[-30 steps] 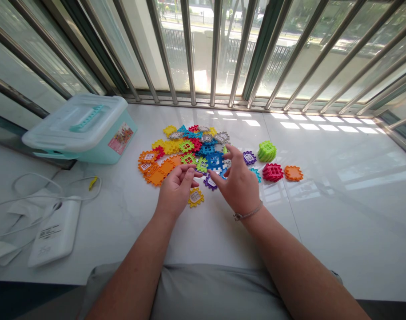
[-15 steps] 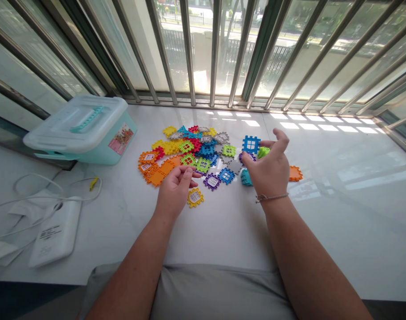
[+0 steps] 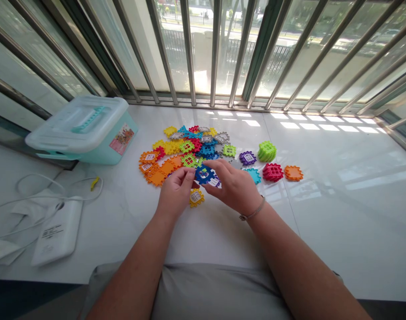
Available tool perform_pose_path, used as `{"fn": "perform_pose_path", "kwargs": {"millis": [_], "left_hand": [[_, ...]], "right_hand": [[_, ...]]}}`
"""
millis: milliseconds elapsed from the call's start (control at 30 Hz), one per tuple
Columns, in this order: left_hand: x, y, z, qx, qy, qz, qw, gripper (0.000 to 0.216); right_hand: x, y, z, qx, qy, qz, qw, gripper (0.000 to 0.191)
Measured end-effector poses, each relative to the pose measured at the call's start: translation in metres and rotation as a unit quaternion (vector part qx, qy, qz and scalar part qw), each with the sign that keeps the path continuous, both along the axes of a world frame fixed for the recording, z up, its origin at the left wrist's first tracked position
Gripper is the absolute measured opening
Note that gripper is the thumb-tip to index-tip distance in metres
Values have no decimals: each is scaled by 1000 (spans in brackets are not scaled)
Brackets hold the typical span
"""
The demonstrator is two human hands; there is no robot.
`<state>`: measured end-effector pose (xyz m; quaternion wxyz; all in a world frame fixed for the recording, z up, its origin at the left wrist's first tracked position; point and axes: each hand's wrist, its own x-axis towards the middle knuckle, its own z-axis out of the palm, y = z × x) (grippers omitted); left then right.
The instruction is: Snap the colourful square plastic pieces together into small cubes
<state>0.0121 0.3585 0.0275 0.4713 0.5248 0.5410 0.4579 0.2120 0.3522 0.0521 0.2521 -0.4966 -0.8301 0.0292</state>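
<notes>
A blue notched window tile (image 3: 203, 174) is up between my two hands, over the pile. My left hand (image 3: 177, 189) is closed, pinching its left edge between thumb and fingers. From the other side my right hand (image 3: 235, 186) grips it, thumb below and fingers above. A yellow window tile (image 3: 197, 198) lies just under the hands. Behind them spreads a mixed pile of notched plastic tiles, with orange tiles (image 3: 156, 177), a lime green tile (image 3: 189, 160) and yellow tiles (image 3: 173, 147). Part of a purple tile (image 3: 215, 181) shows behind the held one.
Sorted by colour on the right are a lime green stack (image 3: 267, 151), a red stack (image 3: 272, 172), purple tiles (image 3: 248, 158), light blue tiles (image 3: 254, 176) and an orange tile (image 3: 293, 173). A lidded turquoise box (image 3: 86, 129), white power bank (image 3: 58, 231) and cable are at left. Metal bars line the window.
My right hand has moved left and toward me, carrying the blue tile from beside the green stack to my left hand. Both hands now meet at the tile.
</notes>
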Motion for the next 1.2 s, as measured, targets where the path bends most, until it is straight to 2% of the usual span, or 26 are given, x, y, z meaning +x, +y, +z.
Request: {"fn": "perform_pose_path", "kwargs": {"millis": [100, 367, 567, 867, 1200], "left_hand": [[-1, 0, 0, 15, 13, -11, 1000, 48], [-2, 1, 0, 19, 30, -21, 999, 47], [-1, 0, 3, 21, 35, -21, 999, 45], [-4, 1, -4, 24, 49, -23, 998, 44], [-2, 1, -1, 5, 38, -43, 998, 42]], "right_hand": [[-6, -3, 1, -12, -13, 14, 1000, 46], [-4, -1, -2, -30, -35, -36, 998, 60], [-6, -1, 0, -37, -38, -31, 998, 57], [-6, 0, -3, -71, -25, -21, 997, 57], [-8, -1, 0, -81, -38, -16, 996, 57]]}}
